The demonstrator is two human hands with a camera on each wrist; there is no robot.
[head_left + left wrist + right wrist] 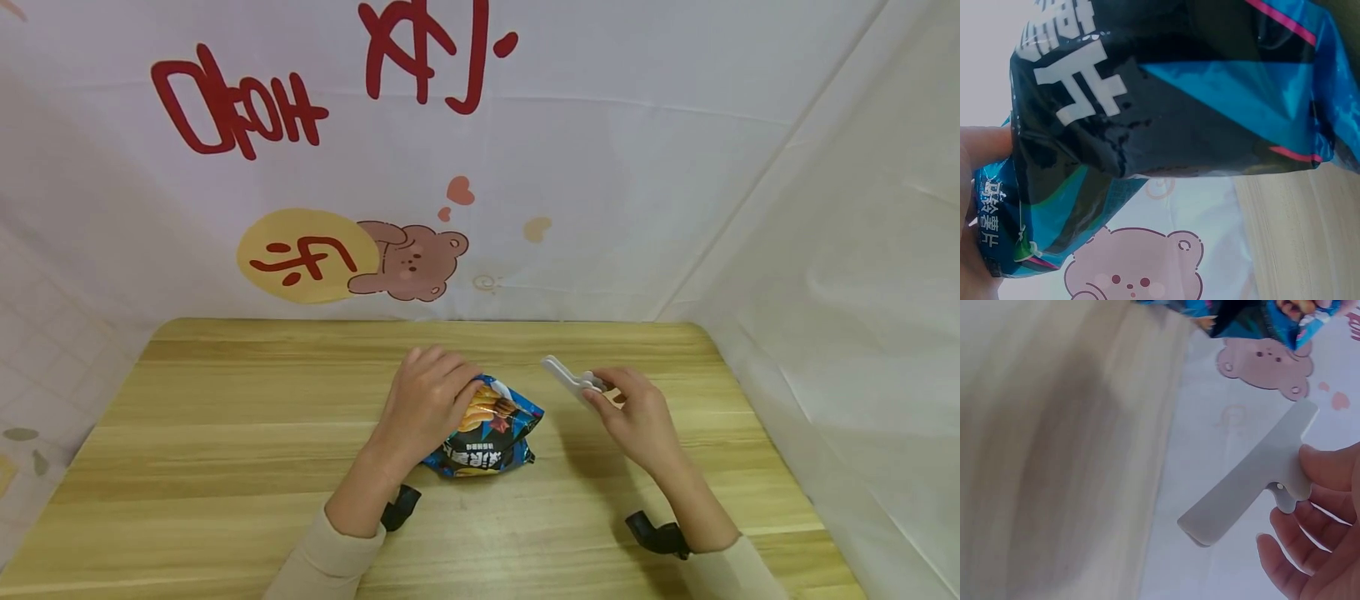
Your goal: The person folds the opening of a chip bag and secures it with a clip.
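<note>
Jutting from pinching right fingers (1330,469), a grey clip (1244,478), near it, a snack bag (486,437) gripped by curled left fingers (456,369).

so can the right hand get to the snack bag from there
Likely yes: the right hand, though pinching a clip, has nothing visible between it and the snack bag, whose right end the left hand leaves uncovered.

Two bare hands (427,396) (639,414), cream sleeves (335,546) — and, beside each cuff, a black curved attachment (658,536).
</note>
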